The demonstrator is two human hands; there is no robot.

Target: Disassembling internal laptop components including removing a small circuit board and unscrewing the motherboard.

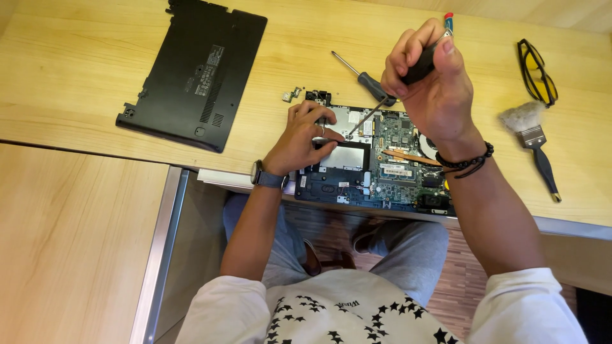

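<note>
Black-handled screwdriver (408,76) with a thin metal shaft is gripped in the closed right hand (430,79), its tip angled down onto the silver panel of the opened laptop (382,169), which lies on the light wooden desk (76,76). The left hand (303,137), fingers curled, presses on the laptop's left part. A second dark-handled screwdriver (363,76) lies just behind the laptop; the removed black plastic bottom cover (191,73) lies well apart to the left, a grey-bristled brush (532,137) to the right.
</note>
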